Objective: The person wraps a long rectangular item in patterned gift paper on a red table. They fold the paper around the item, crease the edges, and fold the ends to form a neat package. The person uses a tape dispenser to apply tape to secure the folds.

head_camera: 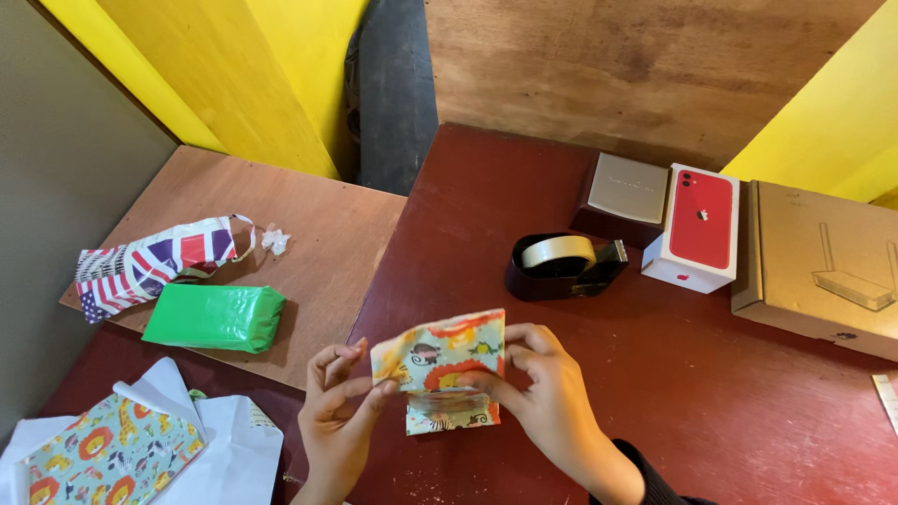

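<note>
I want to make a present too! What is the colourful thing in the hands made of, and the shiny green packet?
The small animal-print wrapped parcel between the left hand and right hand looks like thin printed paper: it creases and folds. A clear glossy strip on it seems to be tape. The green rectangular packet looks like glossy foil or plastic wrap, going by its shine and wrinkles.

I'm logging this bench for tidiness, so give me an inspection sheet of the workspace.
Surface: dark red table, a lower brown board at its left.
Job's things: small parcel in animal-print paper, held above the table.
Clutter: tape dispenser, grey box, red phone box, cardboard box, green packet, flag-print wrap, paper sheets.
Grippers: left hand and right hand both grip the parcel.
Cables: nothing seen.
Surroundings: yellow panels, wooden wall.
</note>
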